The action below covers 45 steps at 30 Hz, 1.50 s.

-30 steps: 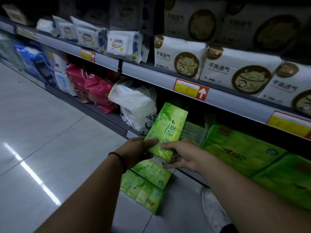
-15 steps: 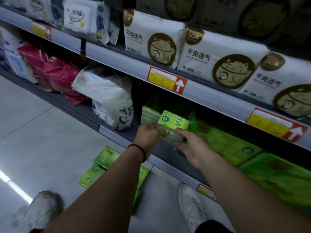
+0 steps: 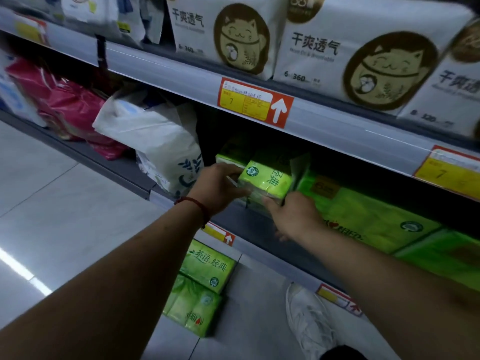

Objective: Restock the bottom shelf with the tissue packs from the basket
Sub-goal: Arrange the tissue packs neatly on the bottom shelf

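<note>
Since a second ago the green plastic-wrapped tissue pack (image 3: 265, 179) has gone from standing upright out in front of the grey metal bottom shelf (image 3: 259, 237) to lying low inside its opening, short end facing out. Nearest, on the pale tiled floor (image 3: 65, 203) just before the shelf's front lip, two more green floor packs (image 3: 205, 268) lie touching end to end, near a white shoe (image 3: 309, 323). No basket is in view.

Past the lip, both hands hold the pack. The left hand (image 3: 220, 187) curls its fingers round the left side. The right hand (image 3: 293, 216) cups the near right corner, its fingertips hidden beneath.

The pack's long axis seems to run straight back from the lip, away from both hands, which sit about level, so I judge the coming move a push inward. Deeper from the lip sit more stacked green packs (image 3: 228, 158), close behind it.

The slot is tight, with a white leaf-printed plastic bag (image 3: 161, 144) to the left and a large flat green tissue bundle (image 3: 376, 219) just right. The deck looks smooth, so the pack should slide. The grey upper shelf edge (image 3: 155, 71) leaves little headroom.
</note>
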### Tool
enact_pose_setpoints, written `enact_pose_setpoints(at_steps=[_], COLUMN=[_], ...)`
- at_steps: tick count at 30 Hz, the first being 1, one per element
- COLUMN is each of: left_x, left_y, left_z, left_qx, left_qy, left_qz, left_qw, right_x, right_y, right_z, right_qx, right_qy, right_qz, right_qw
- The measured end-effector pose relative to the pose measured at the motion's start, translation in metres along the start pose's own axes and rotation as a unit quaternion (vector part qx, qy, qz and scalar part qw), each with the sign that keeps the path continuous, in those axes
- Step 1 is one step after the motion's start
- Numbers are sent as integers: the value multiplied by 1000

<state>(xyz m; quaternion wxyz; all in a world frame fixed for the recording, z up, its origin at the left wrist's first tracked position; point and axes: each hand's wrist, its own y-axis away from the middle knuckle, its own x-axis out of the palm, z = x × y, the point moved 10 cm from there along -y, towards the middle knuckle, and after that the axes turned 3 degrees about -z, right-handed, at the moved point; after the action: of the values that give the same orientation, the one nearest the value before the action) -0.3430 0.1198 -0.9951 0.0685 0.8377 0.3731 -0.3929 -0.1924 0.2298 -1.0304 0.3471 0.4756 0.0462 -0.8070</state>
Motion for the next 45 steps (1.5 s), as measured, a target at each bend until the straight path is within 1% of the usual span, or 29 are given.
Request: enact_pose_setpoints(at_steps=[2,4,6,7,9,11,12,13,15,18,21,27,30,34,37,40,42,45], left_x=[0,6,14,16,26,38,41,43,44,56,66,69,70,69,63,44,31,8], left_y=[-7,-13,-17,-16,-16,-13,-12,-13,-15,-16,-18,-20,-17,-15,-6,11,28,57], left_z=[13,16,7,-2,-24,-42,-46,-48,-47,-40,-37,-29,-26,-20,-9,11,32,79], left_qx=[-53,-88,-88,-72,-8,62,84,94,99,87,67,38,41,43,18,-9,-29,-80], left_qy=[23,41,38,32,-9,-113,-165,-201,-255,-307,-299,-263,-249,-241,-211,-202,-213,-241], left_qz=[-35,-57,-57,-52,-17,50,69,81,91,128,144,162,174,178,186,172,172,175], left_qw=[998,994,994,995,1000,990,980,972,957,939,941,950,952,953,959,964,961,951], right_x=[-1,0,0,-1,-3,-2,-2,-2,-5,-8,-6,-1,-2,-5,-3,5,16,40], right_y=[1,-3,-7,-10,-12,-3,0,0,-5,-15,-23,-34,-33,-28,-24,-18,-14,-2], right_z=[1,-5,-12,-11,6,27,33,36,37,34,35,37,36,39,41,45,45,48], right_qx=[23,71,102,83,-30,-130,-156,-173,-173,-154,-127,-108,-102,-102,-97,-104,-102,-117], right_qy=[-58,-145,-204,-205,-126,-28,-1,18,41,23,8,36,39,40,44,39,24,38], right_qz=[9,18,13,3,-13,-13,-17,-20,-32,-35,-22,21,18,-6,-4,9,32,101], right_qw=[998,987,973,975,991,991,988,985,983,987,992,993,994,994,994,994,994,987])
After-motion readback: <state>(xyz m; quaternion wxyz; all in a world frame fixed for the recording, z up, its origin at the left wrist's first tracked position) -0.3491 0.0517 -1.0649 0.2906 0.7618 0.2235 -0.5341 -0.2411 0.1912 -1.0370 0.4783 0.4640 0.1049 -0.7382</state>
